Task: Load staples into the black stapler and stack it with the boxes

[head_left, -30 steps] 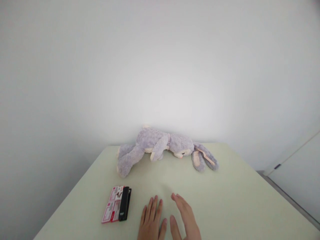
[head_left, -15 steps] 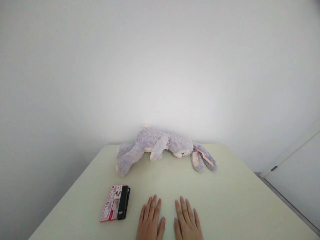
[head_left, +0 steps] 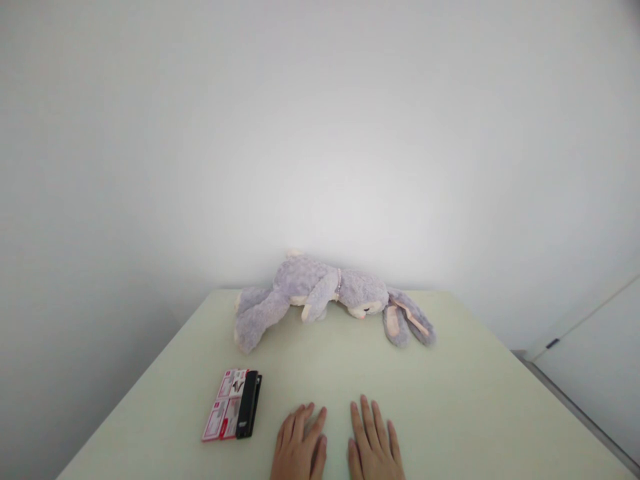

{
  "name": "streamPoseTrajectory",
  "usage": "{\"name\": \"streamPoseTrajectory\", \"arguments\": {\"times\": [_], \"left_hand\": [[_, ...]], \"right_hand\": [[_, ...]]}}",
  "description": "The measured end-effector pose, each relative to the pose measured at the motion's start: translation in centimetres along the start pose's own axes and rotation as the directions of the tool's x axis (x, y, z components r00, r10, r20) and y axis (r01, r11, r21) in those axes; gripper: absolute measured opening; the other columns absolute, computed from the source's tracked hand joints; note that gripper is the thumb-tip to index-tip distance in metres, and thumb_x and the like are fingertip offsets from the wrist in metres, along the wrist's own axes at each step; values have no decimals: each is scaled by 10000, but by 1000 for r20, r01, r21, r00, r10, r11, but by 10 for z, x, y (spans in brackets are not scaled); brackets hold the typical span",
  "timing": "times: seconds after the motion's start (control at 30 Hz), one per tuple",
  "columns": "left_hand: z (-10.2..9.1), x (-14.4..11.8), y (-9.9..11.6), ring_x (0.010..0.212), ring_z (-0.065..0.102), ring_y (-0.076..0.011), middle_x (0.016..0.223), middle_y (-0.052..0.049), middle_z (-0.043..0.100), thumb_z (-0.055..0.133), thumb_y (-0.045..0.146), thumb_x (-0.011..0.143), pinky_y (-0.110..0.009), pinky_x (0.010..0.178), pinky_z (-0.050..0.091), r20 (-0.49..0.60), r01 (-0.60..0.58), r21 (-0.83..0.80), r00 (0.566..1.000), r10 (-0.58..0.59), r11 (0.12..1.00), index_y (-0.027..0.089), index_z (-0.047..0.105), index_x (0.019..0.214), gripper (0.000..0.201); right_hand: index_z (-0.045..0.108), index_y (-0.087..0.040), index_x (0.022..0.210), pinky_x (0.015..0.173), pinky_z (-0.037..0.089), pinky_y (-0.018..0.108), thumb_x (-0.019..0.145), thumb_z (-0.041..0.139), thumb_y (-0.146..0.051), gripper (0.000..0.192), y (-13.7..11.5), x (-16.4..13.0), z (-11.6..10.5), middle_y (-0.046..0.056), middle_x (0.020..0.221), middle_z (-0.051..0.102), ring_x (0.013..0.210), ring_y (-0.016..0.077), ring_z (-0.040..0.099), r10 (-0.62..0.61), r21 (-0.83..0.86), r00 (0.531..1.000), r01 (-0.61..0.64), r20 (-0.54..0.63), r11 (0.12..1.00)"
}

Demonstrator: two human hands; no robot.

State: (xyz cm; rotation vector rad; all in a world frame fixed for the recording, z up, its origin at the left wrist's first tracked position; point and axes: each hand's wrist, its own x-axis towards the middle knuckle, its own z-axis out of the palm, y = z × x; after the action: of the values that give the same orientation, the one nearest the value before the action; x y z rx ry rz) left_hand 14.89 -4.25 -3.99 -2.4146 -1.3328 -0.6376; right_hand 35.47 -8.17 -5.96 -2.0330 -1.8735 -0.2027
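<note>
My left hand [head_left: 299,443] rests at the near edge of the view, its fingers slightly bent and apart, holding nothing. Beside it on the right, my right hand [head_left: 374,440] lies flat on the table with fingers spread, also holding nothing. Left of my left hand is a black stapler [head_left: 247,405], not touched by it. Against the stapler's left side lie red-and-white printed packs [head_left: 221,408], perhaps staple boxes.
A grey-lilac plush rabbit [head_left: 305,283] lies on its side along the back of the pale green table [head_left: 450,387], its long ears to the right. Behind it rises a white wall [head_left: 320,133]. A white door-like panel [head_left: 600,373] stands at the far right.
My left hand's fingers have bent and drawn back a little from lying flat. My right hand stays flat. The view has shifted slightly; the stapler, packs and rabbit lie as before.
</note>
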Motion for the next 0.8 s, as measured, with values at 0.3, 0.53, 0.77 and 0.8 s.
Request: {"name": "streamPoseTrajectory", "arguments": {"times": [0.3, 0.53, 0.77, 0.8], "left_hand": [[-2, -2, 0, 1216, 638, -237, 1370, -40, 670, 578, 369, 949, -392, 960, 576, 11, 29, -70, 1000, -29, 997, 359, 501, 1487, 544], [-6, 0, 1, 1273, 602, -235, 1417, -48, 634, 556, 359, 964, -392, 1011, 549, 38, 48, -107, 998, -45, 993, 341, 495, 1493, 533], [2, -5, -1, 1284, 602, -236, 1432, -45, 633, 566, 381, 954, -380, 1028, 532, -1, 24, -82, 1000, -25, 996, 311, 485, 1505, 561], [3, -5, 0, 1308, 586, -242, 1460, -46, 612, 560, 378, 955, -390, 1042, 521, -3, 30, -76, 1000, -31, 997, 305, 463, 1520, 578]], "right_hand": [[414, -395, 1539, 1177, 287, 644, 939, 450, -298, 609, -1, 0, -2, 5, 1573, 446, 1437, 361, 446, 12, 141, 999, -5, -46, 990], [311, -409, 1573, 1175, 275, 662, 951, 430, -289, 644, 0, 0, -4, -2, 1601, 398, 1459, 371, 411, 5, 161, 999, 1, -36, 987], [327, -413, 1569, 1182, 266, 661, 951, 435, -303, 637, -2, -1, -2, 4, 1583, 435, 1446, 369, 430, 18, 181, 998, -8, -52, 983], [333, -410, 1569, 1180, 270, 661, 949, 434, -300, 638, -2, -1, -2, 2, 1587, 426, 1450, 366, 425, 17, 173, 999, -8, -50, 985]]}}
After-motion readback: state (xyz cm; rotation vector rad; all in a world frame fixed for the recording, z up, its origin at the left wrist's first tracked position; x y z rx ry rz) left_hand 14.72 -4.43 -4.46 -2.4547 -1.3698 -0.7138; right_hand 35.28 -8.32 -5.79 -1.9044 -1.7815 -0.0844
